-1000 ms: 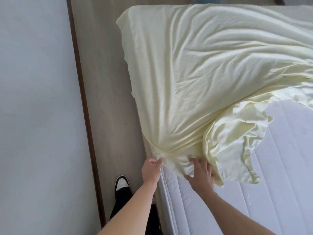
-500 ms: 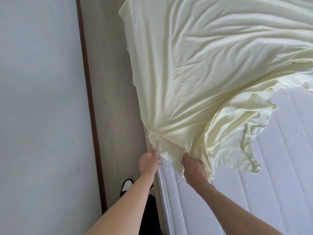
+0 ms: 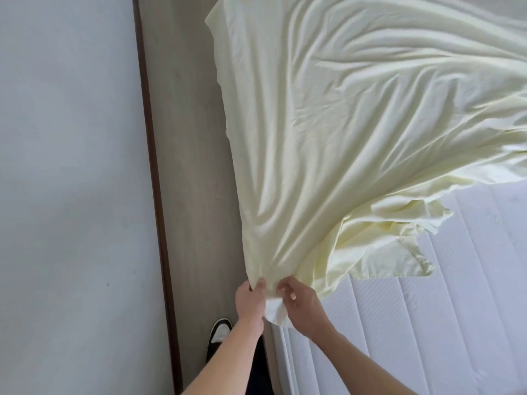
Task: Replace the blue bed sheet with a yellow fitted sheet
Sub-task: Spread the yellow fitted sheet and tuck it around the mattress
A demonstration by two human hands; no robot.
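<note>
Gripping one bunched corner of the yellow fitted sheet (image 3: 328, 132), the left hand (image 3: 251, 297) and right hand (image 3: 302, 302) are both pinching cloth over the near left edge of the bare white mattress (image 3: 427, 323). Pulling toward the near corner evenly should be smoothing the far wrinkles.

Two bare forearms, no sleeves, watch or rings showing on left hand (image 3: 251, 299) or right hand (image 3: 303, 305). Below, dark black trousers (image 3: 258, 363) and a black low-top canvas shoe with white toe cap (image 3: 219, 333).
</note>
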